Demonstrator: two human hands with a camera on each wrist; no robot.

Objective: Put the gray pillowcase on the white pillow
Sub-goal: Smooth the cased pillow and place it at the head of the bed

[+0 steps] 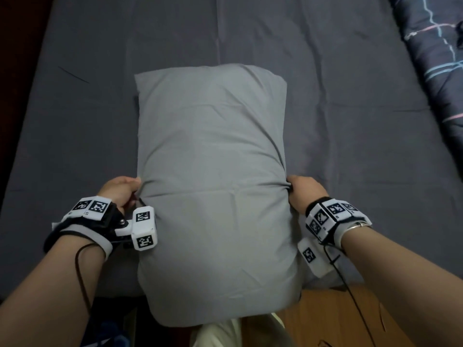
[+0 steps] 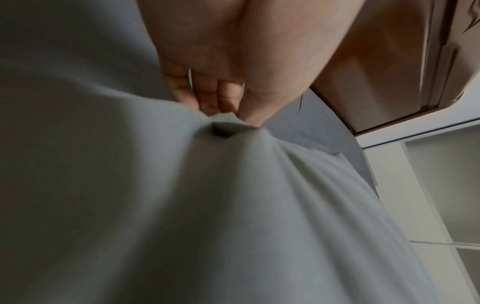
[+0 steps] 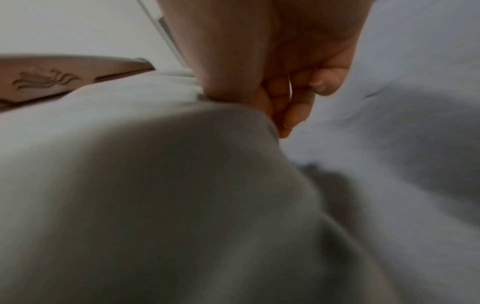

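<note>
The gray pillowcase (image 1: 213,156) lies lengthwise on the bed, filled out and covering the pillow; no white pillow surface shows. My left hand (image 1: 120,190) pinches the pillowcase's left edge about halfway down its length, and the left wrist view shows the gray pillowcase (image 2: 233,185) bunched to a point between thumb and fingers (image 2: 226,96). My right hand (image 1: 303,191) grips the right edge at the same height. In the right wrist view the thumb presses a fold of the gray pillowcase (image 3: 155,164) against the curled fingers (image 3: 293,109). A taut crease runs across the cloth between both hands.
A dark gray sheet covers the bed (image 1: 350,83). A dark patterned blanket (image 1: 436,51) lies along the right edge. A wooden bed frame (image 1: 333,319) shows at the lower right, below the pillow's near end. White cloth (image 1: 220,334) lies at the bottom centre.
</note>
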